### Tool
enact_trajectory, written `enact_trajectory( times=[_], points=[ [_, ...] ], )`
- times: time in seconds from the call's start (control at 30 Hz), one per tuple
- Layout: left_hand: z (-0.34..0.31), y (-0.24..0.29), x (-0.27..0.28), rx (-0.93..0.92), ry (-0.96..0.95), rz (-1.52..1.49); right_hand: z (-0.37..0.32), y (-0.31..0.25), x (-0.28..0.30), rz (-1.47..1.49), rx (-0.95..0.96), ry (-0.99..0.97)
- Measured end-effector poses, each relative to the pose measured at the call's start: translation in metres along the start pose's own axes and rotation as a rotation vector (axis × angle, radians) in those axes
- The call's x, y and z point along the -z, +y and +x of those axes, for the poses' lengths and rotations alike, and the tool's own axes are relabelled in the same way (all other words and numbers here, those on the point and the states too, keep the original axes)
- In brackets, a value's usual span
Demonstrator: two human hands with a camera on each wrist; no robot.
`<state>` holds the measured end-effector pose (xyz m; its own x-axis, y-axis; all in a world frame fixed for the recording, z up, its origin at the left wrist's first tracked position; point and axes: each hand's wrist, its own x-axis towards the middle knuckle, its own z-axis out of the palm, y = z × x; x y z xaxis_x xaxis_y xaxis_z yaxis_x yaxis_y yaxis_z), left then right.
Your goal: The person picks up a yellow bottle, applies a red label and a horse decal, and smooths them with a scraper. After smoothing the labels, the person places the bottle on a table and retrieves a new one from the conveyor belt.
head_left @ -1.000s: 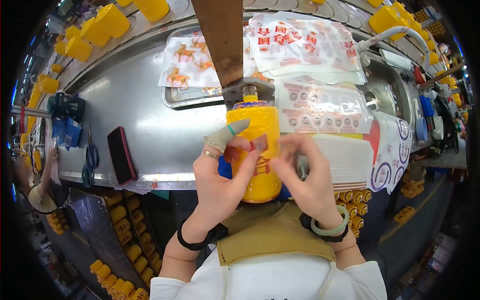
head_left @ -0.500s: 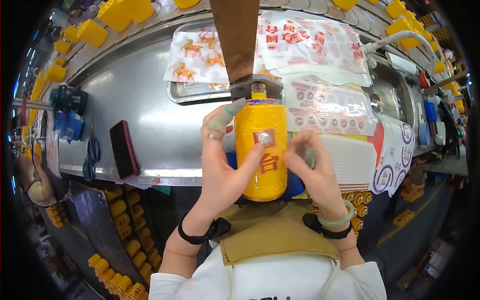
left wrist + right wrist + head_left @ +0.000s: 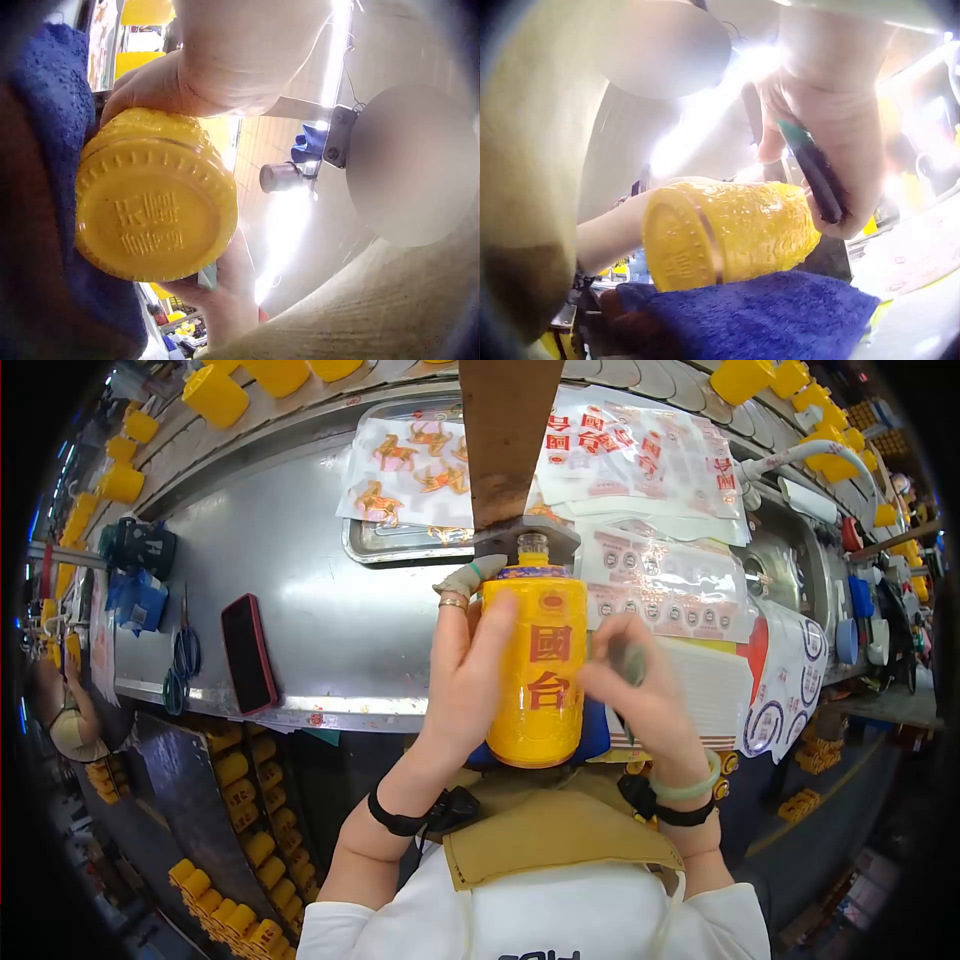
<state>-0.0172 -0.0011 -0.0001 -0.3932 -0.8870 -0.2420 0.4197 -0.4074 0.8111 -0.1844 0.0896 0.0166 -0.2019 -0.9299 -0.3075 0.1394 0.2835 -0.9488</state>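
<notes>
While the yellow bottle (image 3: 548,730) lies on its side on a blue cloth (image 3: 765,319), its clear neck points away from the person, toward a metal bracket (image 3: 560,538) at the foot of a wooden beam (image 3: 510,440). Its upper face carries red characters and a small red oval mark. The left hand (image 3: 460,685) holds the bottle along its left side, the blurred thumb laid over the front and the fingers reaching toward the shoulder; a pale cover (image 3: 466,576) sheathes one finger, with a ring (image 3: 453,599) on it, and how far the other fingers bend cannot be told. The right hand (image 3: 645,695), blurred, is beside the bottle's right side with fingers curled in, and the right wrist view shows a dark stick (image 3: 817,176) with a green end held in it; whether its fingertips touch the bottle is unclear. Just right of that hand lies a white stack (image 3: 695,680), with printed sheets (image 3: 650,575) beyond. Left of the beam, a sheet of horse pictures (image 3: 395,480) rests on a metal tray (image 3: 405,553), while a phone (image 3: 249,653) and blue-handled scissors (image 3: 180,670) lie farther left on the steel table (image 3: 290,595).
</notes>
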Motion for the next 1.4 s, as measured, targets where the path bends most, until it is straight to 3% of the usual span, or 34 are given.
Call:
enact_trajectory(
  times=[0.13, 0.2, 0.23, 0.33, 0.57, 0.7, 1.1, 1.17, 1.27, 1.4],
  points=[
    [-0.011, 0.012, 0.002, 0.046, -0.006, -0.086, 0.021, -0.020, -0.002, 0.008, 0.060, 0.070],
    [-0.026, 0.014, 0.006, 0.053, -0.216, 0.299, 0.034, -0.024, -0.007, -0.086, 0.129, 0.081],
    [-0.030, 0.012, 0.009, 0.143, -0.211, 0.343, 0.039, -0.024, -0.009, -0.169, 0.148, 0.094],
    [-0.033, 0.018, 0.003, 0.141, -0.209, 0.165, 0.048, -0.027, -0.016, -0.278, 0.161, 0.100],
    [-0.036, 0.016, 0.004, 0.120, -0.215, 0.220, 0.052, -0.024, -0.019, -0.351, 0.152, 0.125],
    [-0.035, 0.015, 0.006, 0.098, -0.197, 0.214, 0.056, -0.024, -0.019, -0.243, 0.141, 0.099],
    [-0.026, 0.016, 0.000, 0.129, -0.125, 0.161, 0.056, -0.028, -0.018, -0.362, 0.150, 0.093],
    [-0.022, 0.015, -0.002, 0.138, -0.098, 0.128, 0.057, -0.029, -0.016, 0.012, 0.061, 0.016],
    [-0.020, 0.013, -0.003, 0.088, -0.081, 0.182, 0.056, -0.026, -0.010, -0.177, 0.130, 0.005],
    [-0.022, 0.014, -0.003, 0.075, -0.091, 0.192, 0.053, -0.029, -0.013, -0.050, 0.093, -0.013]
  ],
)
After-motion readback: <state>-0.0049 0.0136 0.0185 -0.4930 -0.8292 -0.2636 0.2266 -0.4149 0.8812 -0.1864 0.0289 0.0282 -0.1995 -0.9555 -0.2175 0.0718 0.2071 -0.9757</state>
